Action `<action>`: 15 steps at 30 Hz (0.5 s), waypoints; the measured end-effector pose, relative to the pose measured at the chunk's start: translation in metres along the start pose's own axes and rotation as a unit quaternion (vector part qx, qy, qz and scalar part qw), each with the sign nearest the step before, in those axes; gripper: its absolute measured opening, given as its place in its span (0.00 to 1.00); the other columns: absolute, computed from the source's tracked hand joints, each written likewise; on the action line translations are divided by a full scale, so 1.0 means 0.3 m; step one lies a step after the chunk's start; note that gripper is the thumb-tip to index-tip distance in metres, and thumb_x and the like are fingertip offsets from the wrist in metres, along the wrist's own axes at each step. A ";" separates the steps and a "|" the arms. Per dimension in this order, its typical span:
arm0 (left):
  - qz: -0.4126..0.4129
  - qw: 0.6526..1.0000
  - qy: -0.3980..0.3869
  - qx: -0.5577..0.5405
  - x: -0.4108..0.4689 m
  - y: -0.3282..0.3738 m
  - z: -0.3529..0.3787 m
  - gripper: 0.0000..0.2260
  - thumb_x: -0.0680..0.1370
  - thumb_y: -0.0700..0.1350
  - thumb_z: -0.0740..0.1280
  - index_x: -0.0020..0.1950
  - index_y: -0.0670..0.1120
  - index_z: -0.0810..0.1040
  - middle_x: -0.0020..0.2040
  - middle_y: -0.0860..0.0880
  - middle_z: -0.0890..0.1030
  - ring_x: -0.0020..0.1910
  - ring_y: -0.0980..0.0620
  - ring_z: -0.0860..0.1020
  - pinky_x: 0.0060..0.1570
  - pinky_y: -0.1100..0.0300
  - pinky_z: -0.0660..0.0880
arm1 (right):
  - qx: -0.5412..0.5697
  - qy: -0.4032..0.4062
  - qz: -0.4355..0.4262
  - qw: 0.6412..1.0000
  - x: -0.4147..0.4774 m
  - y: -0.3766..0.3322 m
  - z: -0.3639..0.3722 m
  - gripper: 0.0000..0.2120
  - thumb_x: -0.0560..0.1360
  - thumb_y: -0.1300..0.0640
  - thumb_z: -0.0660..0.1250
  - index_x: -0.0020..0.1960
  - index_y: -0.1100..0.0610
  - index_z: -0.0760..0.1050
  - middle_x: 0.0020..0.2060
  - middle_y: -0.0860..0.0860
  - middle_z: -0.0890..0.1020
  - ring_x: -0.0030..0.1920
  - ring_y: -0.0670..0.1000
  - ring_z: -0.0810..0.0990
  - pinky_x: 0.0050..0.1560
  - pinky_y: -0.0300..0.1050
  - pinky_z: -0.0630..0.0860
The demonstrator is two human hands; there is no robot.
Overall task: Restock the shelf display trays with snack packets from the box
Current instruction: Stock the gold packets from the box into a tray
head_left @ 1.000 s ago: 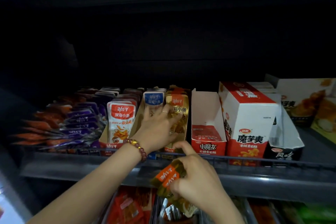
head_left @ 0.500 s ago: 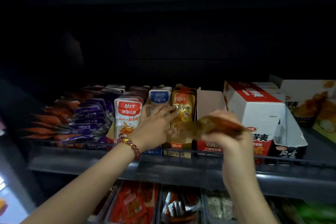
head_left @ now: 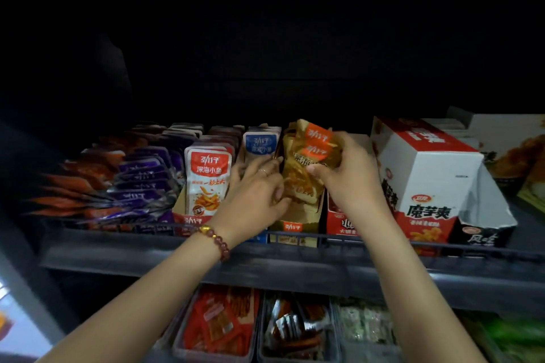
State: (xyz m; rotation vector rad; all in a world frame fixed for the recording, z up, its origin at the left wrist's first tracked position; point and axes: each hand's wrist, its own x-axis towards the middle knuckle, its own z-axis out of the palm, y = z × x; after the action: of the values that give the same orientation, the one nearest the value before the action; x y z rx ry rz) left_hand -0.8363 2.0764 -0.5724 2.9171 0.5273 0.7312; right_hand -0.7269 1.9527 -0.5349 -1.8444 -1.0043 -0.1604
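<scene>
**Desk:** What is sitting nearest the lens?

**Field:** Grey plastic bins (head_left: 258, 333) of loose foil sachets are lying under the dark metal shelf (head_left: 295, 268). A beaded bracelet (head_left: 216, 240) is circling the left wrist.

**Desk:** And which step is under way?

**Field:** A person is filling the gold tray (head_left: 292, 227). The left hand (head_left: 256, 188) is lying with its fingers nearly straight, pressing against the packets standing there. The right hand (head_left: 351, 177) is curling fingers and thumb round a fanned bunch of gold packets (head_left: 317, 141), which is resting at the tray's top against that stock.

**Desk:** What is the next move asking for?

**Field:** Seemingly, squaring the bunch and sliding it down upright. The film is looking slick and crinkly, so it is likely to splay.

**Desk:** And beyond?

**Field:** Flat glossy pouches are standing in rows: a white packet (head_left: 208, 180), a blue packet (head_left: 261, 143), and purple packets (head_left: 141, 177) overlapping at left. A red tray (head_left: 339, 224) is sitting just beside a stiff card carton (head_left: 427, 174), its inside hidden by the wrist. Which box is supplying the stock cannot be told.
</scene>
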 end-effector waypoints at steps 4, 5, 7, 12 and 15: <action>0.021 1.000 0.016 -0.011 -0.007 0.005 0.003 0.08 0.77 0.52 0.64 0.43 0.49 0.70 0.76 0.50 0.61 0.74 0.57 0.48 0.68 0.58 0.44 | -0.188 0.051 -0.080 0.978 -0.027 0.015 0.040 0.36 0.74 0.57 0.70 0.74 0.50 0.52 0.50 0.50 0.79 0.46 0.50 0.80 0.36 0.44 0.76; 0.021 0.999 0.016 -0.018 -0.007 0.004 0.003 0.07 0.77 0.52 0.65 0.45 0.50 0.70 0.76 0.50 0.60 0.74 0.57 0.48 0.68 0.58 0.44 | -0.216 0.063 -0.097 0.970 -0.029 0.023 0.050 0.35 0.74 0.58 0.70 0.74 0.52 0.54 0.55 0.52 0.78 0.52 0.52 0.79 0.39 0.45 0.77; 0.016 0.999 0.009 -0.030 -0.007 0.002 0.003 0.07 0.77 0.51 0.65 0.48 0.51 0.69 0.77 0.51 0.58 0.74 0.59 0.47 0.68 0.59 0.44 | -0.260 0.060 -0.096 0.959 -0.031 0.031 0.061 0.31 0.74 0.60 0.69 0.73 0.54 0.59 0.62 0.53 0.75 0.61 0.53 0.74 0.48 0.46 0.77; -0.011 0.995 -0.016 -0.100 -0.012 0.009 -0.004 0.12 0.76 0.49 0.67 0.53 0.53 0.65 0.75 0.53 0.57 0.73 0.52 0.55 0.73 0.52 0.53 | -0.260 0.077 -0.111 0.956 -0.033 0.036 0.090 0.22 0.72 0.66 0.66 0.65 0.57 0.69 0.54 0.54 0.79 0.53 0.55 0.79 0.41 0.45 0.74; -0.012 0.992 -0.038 -0.122 -0.010 0.014 -0.012 0.13 0.75 0.49 0.68 0.53 0.53 0.65 0.70 0.54 0.61 0.65 0.48 0.69 0.62 0.51 0.72 | -0.210 0.091 -0.147 0.962 -0.022 0.038 0.116 0.21 0.70 0.61 0.60 0.63 0.57 0.72 0.53 0.55 0.80 0.50 0.55 0.80 0.38 0.46 0.74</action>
State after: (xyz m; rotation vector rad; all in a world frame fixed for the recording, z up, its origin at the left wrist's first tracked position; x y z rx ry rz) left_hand -0.8391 2.0713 -0.5698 2.6952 0.4314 0.6304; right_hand -0.7341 1.9752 -0.5637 -1.9972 -1.1733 -0.7593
